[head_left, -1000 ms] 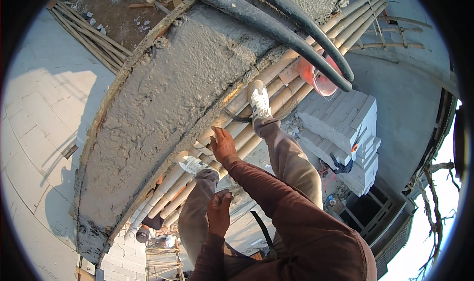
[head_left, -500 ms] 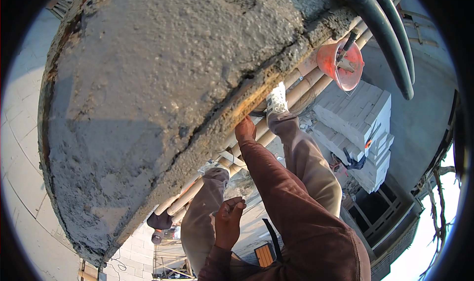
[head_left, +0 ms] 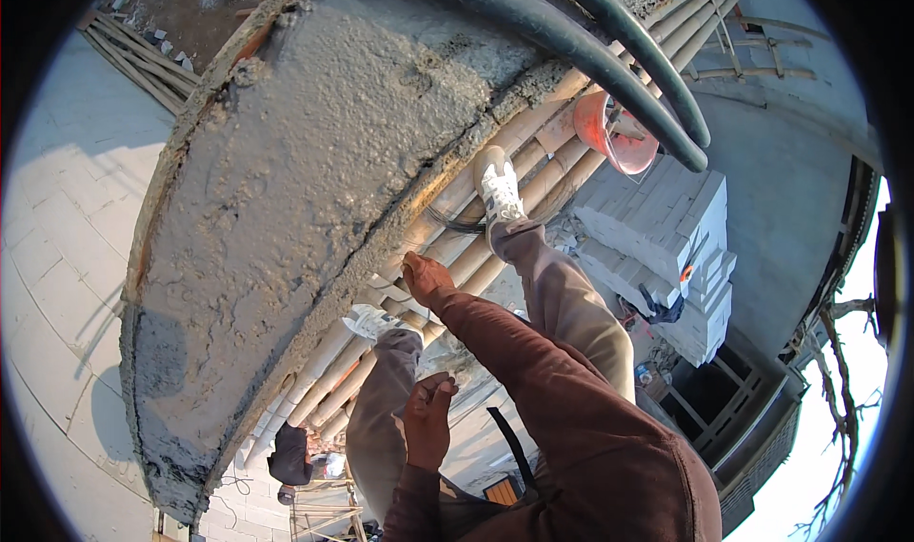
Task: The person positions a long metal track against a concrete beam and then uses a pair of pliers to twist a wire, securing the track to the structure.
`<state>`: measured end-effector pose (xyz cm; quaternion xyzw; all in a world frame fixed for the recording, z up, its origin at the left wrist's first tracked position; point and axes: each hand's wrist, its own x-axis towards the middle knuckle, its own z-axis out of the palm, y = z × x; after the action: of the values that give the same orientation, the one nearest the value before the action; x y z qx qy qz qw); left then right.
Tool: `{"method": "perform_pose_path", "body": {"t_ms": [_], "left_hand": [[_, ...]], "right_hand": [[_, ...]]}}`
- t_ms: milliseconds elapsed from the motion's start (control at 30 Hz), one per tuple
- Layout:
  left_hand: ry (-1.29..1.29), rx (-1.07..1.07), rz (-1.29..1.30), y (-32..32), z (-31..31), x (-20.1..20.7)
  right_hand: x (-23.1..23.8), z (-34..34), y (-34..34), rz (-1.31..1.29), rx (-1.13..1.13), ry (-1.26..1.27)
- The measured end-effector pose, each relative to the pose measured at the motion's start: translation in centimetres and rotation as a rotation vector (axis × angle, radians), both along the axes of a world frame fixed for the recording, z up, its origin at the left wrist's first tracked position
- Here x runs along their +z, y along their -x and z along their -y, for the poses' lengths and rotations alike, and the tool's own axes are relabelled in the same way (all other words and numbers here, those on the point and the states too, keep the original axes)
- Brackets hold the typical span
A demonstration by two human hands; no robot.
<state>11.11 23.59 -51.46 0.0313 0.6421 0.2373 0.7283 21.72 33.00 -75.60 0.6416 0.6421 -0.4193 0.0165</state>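
1. Concrete wall top (head_left: pixel 314 190), rough and grey, fills the left and middle of the view as a curved band; its lower end bends away at the rim.
2. Below it, a person in dark clothes (head_left: pixel 290 456) stands far down, small and hard to make out.
3. Bamboo poles (head_left: pixel 447 256) run alongside the wall edge as scaffolding; two white shoes rest on them, and trouser legs hide part of the poles.
4. Left hand (head_left: pixel 428 418) sits low in the view, fingers curled loosely inward, gripping nothing that shows; its palm side is turned away.
5. Right hand (head_left: pixel 424 277) reaches out from a brown sleeve to the wall's lower edge beside the poles; whether its fingers are clenched or released cannot be told.
6. Two thick black hoses (head_left: pixel 609 56) cross the wall top, partly covering an orange bucket (head_left: pixel 609 132).
7. White blocks (head_left: pixel 676 247) are stacked below at the right.
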Motion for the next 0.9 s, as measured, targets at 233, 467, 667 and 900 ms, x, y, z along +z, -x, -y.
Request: {"method": "perform_pose_path", "body": {"t_ms": [233,467,667,900], "left_hand": [[-0.028,0.205,-0.146,0.8,-1.1,0.7],[-0.019,0.671,-0.395,3.0,-0.9,2.6],[-0.11,1.228,-0.143,4.6,3.9,7.1],[0.023,1.405,0.524,3.5,3.3,14.1]], "right_hand": [[8.9,1.9,4.7,-0.184,-0.048,0.224],[18.5,3.7,3.0,-0.464,0.095,0.078],[31.4,7.7,9.5,-0.763,0.187,0.179],[45.7,-1.9,1.8,-0.9,-0.381,1.09]]}}
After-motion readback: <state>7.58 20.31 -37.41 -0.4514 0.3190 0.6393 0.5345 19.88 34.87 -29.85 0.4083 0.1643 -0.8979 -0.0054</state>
